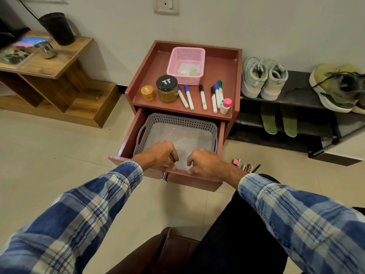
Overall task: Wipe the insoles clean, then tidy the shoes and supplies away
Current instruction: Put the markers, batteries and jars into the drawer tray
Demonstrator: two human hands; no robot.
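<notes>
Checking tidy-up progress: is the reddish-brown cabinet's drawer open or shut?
Open: the reddish-brown wooden drawer is pulled out, exposing the grey perforated plastic basket inside.

This is a room in a home. At 3 o'clock a low black shoe rack (300, 90) stands against the plain wall. It carries pale sneakers (262, 80) and green sneakers (333, 89), with green insoles (268, 121) on the tier below. At 12 o'clock is a small reddish cabinet (138, 76) with its drawer (193, 178) pulled out and a wall socket (166, 4) above. At 10 o'clock a wooden shelf unit (65, 62) holds a steel cup (46, 49) and magazines (13, 56). The floor (49, 155) is pale tile.
</notes>
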